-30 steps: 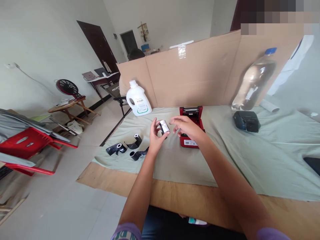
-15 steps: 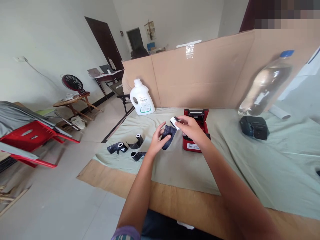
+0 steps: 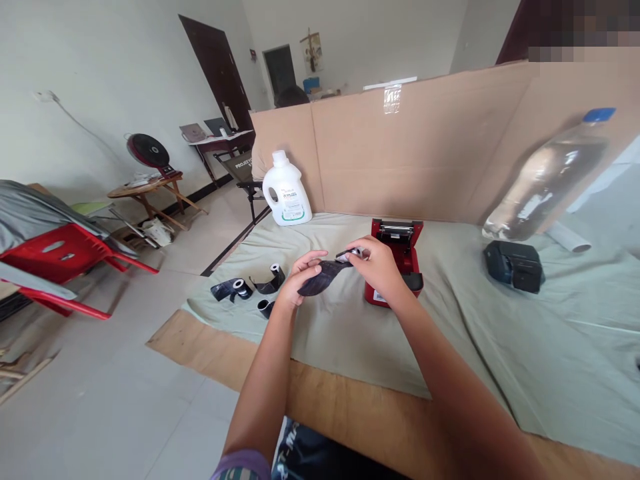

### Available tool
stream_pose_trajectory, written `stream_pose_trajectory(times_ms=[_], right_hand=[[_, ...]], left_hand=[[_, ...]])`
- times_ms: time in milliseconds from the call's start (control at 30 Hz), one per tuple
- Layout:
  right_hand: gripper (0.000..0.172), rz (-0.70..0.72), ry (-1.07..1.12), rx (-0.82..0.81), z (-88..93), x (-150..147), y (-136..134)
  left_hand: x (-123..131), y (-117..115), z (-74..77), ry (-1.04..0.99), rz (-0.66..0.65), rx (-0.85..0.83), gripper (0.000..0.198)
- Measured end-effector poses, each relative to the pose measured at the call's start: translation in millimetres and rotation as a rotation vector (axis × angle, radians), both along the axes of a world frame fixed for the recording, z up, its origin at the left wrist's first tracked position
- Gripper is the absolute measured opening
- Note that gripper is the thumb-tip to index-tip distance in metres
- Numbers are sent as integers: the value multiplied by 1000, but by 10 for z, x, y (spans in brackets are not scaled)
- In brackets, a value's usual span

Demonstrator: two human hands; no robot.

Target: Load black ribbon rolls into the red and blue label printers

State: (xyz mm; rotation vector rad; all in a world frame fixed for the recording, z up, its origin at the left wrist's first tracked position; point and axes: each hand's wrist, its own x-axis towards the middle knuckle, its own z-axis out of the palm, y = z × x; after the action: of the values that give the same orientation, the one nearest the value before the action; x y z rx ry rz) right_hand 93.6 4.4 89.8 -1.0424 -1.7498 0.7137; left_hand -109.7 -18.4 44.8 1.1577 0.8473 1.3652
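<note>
My left hand (image 3: 296, 279) is closed on the loose end of a black paper strip (image 3: 318, 280), which curves out between the hands. In my right hand (image 3: 376, 265) is the paper roll (image 3: 356, 253) that the strip comes from, gripped between thumb and fingers, its white end partly hidden. Just behind and beside that hand stands a small red label printer (image 3: 409, 261), its lid raised. Left of my left hand, several partly unrolled black paper rolls lie on the cloth, among them one roll (image 3: 241, 289) and another roll (image 3: 273, 279).
A white detergent jug (image 3: 287, 195) stands at the cloth's back left, before a cardboard screen (image 3: 400, 157). On the right are a black device (image 3: 513, 265), a large clear bottle (image 3: 545, 183) with a blue cap and a cardboard tube (image 3: 570, 238). A red chair (image 3: 55, 267) is beyond the table's left edge.
Both hands have turned the roll and strip, so the strip now lies flatter and sideways. My left hand has shifted slightly left. The view has also shifted a little.
</note>
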Motion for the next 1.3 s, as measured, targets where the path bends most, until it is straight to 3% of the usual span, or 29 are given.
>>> stream_pose_trajectory(times_ms=[67,167,333,567,667,800,900,1000,1167,1300], right_hand=[[15,19,48,-130,-13,-56,-21],[24,105,120,-321,-37,-137,-46],[24,229,203,-410,-82,-228,-68],[24,217,225,-398,-79,-238,-90],[26,202,231,-376,-67,-204,-90],[32,156,236,-379,-34,-154,-94],[35,159,256,-383,-24,-143,-86],[33,165,269,-381,-55,-151,-53],[31,143,260,-364,-110,-144,4],[27,58,129,-190,-118,-126,17]], left_hand=[[-11,11,-13,-88,23,-7,37],[-34,15,-7,-169,65,-26,37],[-80,11,22,-153,121,-1,45],[-57,46,6,-152,60,5,56],[11,57,-28,-99,152,73,64],[73,35,-73,193,391,313,50],[93,0,-75,513,348,462,44],[129,-17,-78,649,323,486,46],[152,26,-121,590,334,432,43],[103,117,-171,370,341,378,45]])
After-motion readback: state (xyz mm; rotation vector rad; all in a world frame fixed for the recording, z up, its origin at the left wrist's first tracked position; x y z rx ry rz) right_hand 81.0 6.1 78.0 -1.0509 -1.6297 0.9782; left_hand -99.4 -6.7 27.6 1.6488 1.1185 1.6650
